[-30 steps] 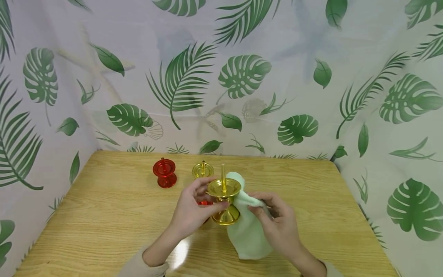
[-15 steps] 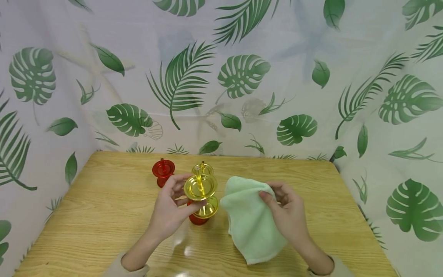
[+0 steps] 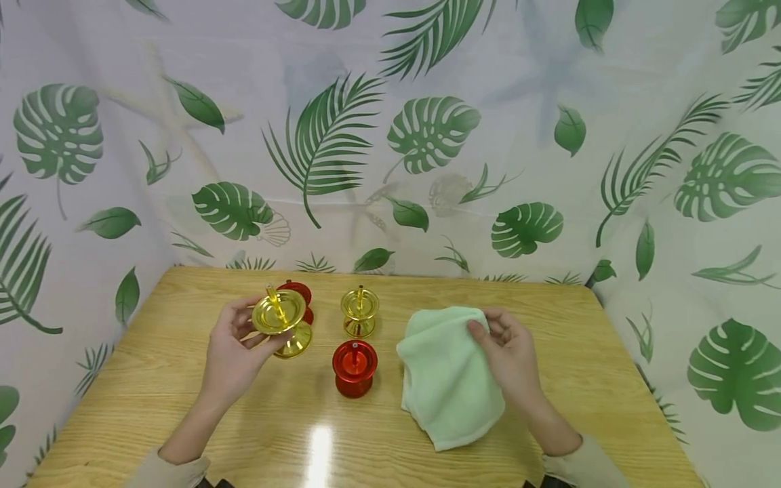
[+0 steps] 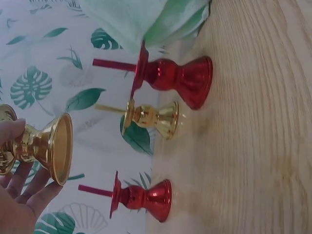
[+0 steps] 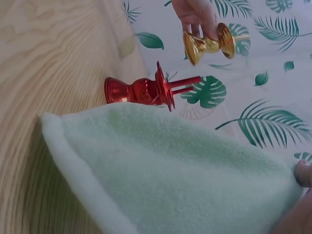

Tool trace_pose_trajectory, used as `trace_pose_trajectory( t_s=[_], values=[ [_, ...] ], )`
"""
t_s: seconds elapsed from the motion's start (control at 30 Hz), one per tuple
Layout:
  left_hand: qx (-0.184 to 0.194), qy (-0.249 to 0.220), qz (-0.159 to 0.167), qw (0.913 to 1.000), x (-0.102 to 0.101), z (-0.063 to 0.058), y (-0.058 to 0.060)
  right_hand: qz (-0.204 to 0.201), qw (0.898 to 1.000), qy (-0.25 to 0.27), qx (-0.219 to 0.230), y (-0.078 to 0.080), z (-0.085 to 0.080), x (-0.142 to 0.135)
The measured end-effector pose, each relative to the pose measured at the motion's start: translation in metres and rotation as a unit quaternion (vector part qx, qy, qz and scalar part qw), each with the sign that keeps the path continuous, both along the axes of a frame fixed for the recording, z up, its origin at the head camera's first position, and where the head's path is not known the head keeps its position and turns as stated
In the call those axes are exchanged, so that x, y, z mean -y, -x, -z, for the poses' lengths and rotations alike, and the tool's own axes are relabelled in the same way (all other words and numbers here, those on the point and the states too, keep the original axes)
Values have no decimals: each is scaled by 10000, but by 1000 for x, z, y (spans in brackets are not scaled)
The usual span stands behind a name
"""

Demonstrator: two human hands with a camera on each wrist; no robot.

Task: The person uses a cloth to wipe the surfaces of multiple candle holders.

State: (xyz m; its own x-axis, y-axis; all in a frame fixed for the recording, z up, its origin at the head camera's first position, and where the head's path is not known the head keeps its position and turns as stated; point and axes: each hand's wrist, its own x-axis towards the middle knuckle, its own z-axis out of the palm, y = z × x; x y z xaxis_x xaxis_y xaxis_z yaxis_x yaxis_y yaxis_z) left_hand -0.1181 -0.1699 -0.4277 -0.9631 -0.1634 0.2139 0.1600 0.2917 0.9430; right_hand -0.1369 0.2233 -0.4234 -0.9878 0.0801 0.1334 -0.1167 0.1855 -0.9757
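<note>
My left hand (image 3: 234, 349) grips a shiny gold candlestick (image 3: 279, 312) by its waist, fingers and thumb around it. In the left wrist view that gold candlestick (image 4: 58, 148) is raised above the table, its round base toward the camera. My right hand (image 3: 509, 349) pinches the top edge of a pale green cloth (image 3: 454, 379), which hangs down in folds. Between the hands stands a red candlestick (image 3: 354, 366), upright on the table. Behind it is a second gold candlestick (image 3: 360, 310). Another red candlestick (image 3: 299, 293) is partly hidden behind the held one.
The wooden table (image 3: 274, 434) runs back to a white curtain (image 3: 342, 156) printed with green leaves, which also closes off both sides. Candlesticks occupy the table's middle and back left.
My left hand has carried the gold candlestick leftward, away from the cloth, uncovering the front red candlestick. My right hand has drawn the cloth slightly right, and it now hangs spread out.
</note>
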Motion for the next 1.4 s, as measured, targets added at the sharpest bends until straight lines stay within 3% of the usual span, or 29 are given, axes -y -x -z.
trace_pose_trajectory(
  t_s=[0.23, 0.57, 0.83, 1.03, 1.23, 1.4],
  values=[
    [244, 55, -488, 9985, 29, 17, 14, 176, 9991, 166, 356, 18, 10, -9],
    [392, 12, -815, 9959, 59, 42, 42, 591, 9951, -25, 795, 41, 29, -32],
    [624, 126, -934, 9936, 69, 61, 63, 707, 9888, -596, 1171, 51, 38, -48],
    [799, 185, -1026, 9913, 75, 73, 76, 640, 9855, -713, 1398, 59, 48, -57],
    [962, 46, -992, 9904, 78, 82, 82, 538, 9842, -679, 1545, 64, 58, -63],
    [1026, 42, -1028, 9894, 78, 84, 86, 421, 9815, -978, 1590, 71, 65, -65]
  ],
)
